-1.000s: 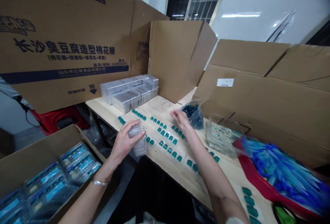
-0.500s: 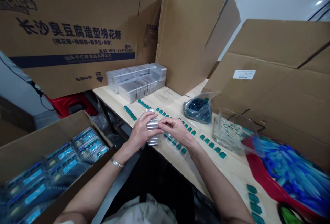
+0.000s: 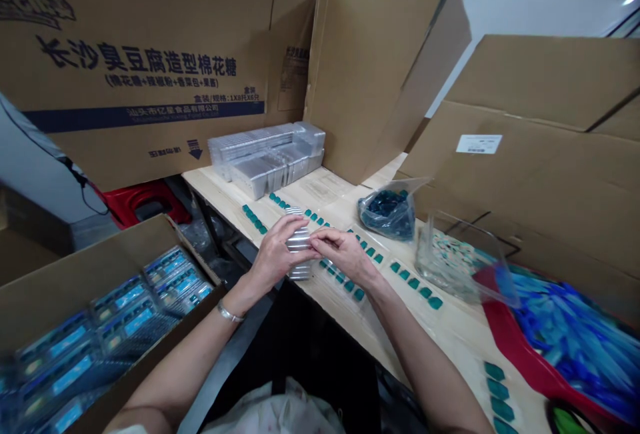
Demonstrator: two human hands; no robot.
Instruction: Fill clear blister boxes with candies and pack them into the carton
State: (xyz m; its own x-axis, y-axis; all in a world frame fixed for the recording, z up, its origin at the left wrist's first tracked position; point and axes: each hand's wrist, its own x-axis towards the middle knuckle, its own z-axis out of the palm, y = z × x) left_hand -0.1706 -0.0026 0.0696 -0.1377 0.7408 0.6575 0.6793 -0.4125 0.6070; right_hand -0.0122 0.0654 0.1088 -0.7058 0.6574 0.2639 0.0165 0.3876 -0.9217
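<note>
My left hand [image 3: 274, 251] is wrapped round a silvery, ridged stack of what looks like thin clear plastic trays [image 3: 299, 241], held upright over the table's near edge. At the stack's right side, my right hand [image 3: 346, 253] is closed, with thumb and forefinger pinched against its edge. Whether a single piece is between those fingertips is too small to tell. Around and beyond both hands, rows of small teal pieces [image 3: 404, 275] lie on the pale wooden table [image 3: 325, 187], some of them partly hidden by my hands.
Clear plastic trays [image 3: 270, 154] are stacked at the back. A bag of dark teal pieces [image 3: 387, 211], a clear bin [image 3: 450, 257] and a red tub [image 3: 505, 334] of blue items stand rightward. An open carton [image 3: 165, 227] of packaged goods is at left; large cardboard boxes [image 3: 370, 81] stand behind.
The view has shifted very slightly. Both hands keep nearly the same place and grip on the ridged stack.
</note>
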